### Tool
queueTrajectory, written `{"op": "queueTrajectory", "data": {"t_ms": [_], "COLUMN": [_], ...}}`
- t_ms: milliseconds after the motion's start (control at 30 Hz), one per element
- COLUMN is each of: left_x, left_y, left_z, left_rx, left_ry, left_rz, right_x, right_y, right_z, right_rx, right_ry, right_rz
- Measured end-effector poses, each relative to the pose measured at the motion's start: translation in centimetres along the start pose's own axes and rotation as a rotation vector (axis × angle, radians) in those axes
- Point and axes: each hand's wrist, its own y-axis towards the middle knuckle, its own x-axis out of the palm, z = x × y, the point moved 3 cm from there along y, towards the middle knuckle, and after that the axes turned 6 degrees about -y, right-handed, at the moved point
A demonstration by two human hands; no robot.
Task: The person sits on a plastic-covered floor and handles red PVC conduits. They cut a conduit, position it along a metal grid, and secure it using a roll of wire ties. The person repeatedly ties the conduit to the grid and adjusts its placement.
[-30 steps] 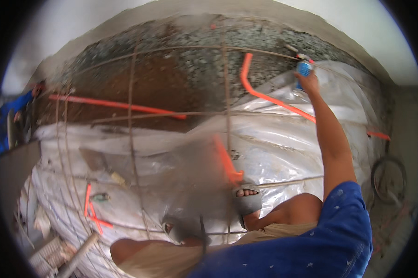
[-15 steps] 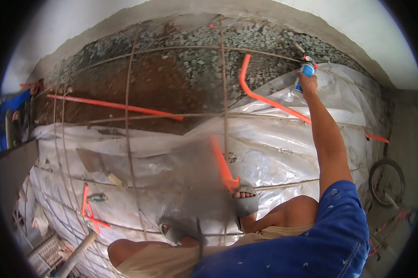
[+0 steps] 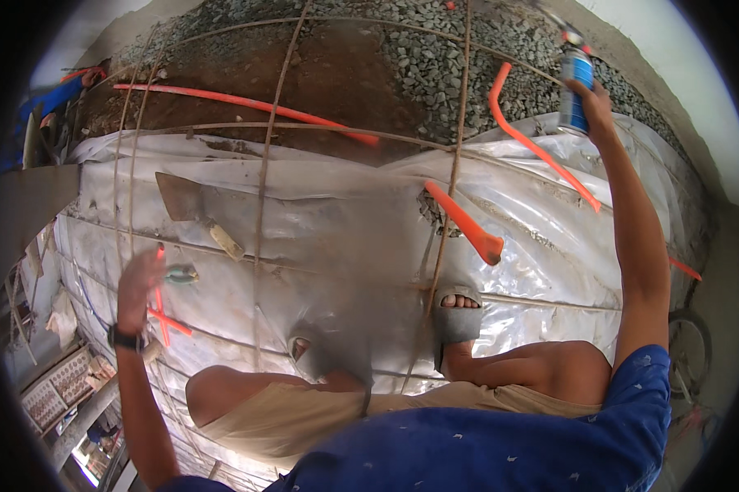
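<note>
My right hand is wrapped round a blue and white gas canister with a torch head on top, held up at the far right. On the left, my left hand is smeared by motion over short orange pipe pieces; its fingers do not show clearly. A green-and-dark object lies beside those pieces. Near my right foot is an orange pipe with a widened end. A bent orange pipe lies below the canister, and a long straight orange pipe at the far left.
Thin steel bars form a grid over plastic sheeting, with gravel and brown soil beyond. A trowel lies at left. Another person's blue sleeve shows at far left. A wheel stands at right.
My left arm has come into view and reaches over the short orange pieces. My right hand still holds the torch canister. The whole view has shifted, so things sit farther right and higher.
</note>
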Motion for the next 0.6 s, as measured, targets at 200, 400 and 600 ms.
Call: {"op": "queueTrajectory", "data": {"t_ms": [200, 400, 600], "left_x": [14.3, 16.8, 14.3], "left_y": [7.8, 5.8, 3.7], "left_z": [9.9, 4.3, -5.0], "left_rx": [0.35, 0.349, -0.049], "left_ry": [0.52, 0.505, 0.259], "left_rz": [-0.437, -0.417, -0.381], "right_x": [4.3, 0.2, -1.9], "right_y": [-2.0, -2.3, -0.4], "right_z": [-1.5, 5.2, 9.9], "right_rx": [0.011, 0.08, 0.136], "right_ry": [-0.058, -0.384, -0.564], "right_rz": [-0.036, 0.278, 0.335]}}
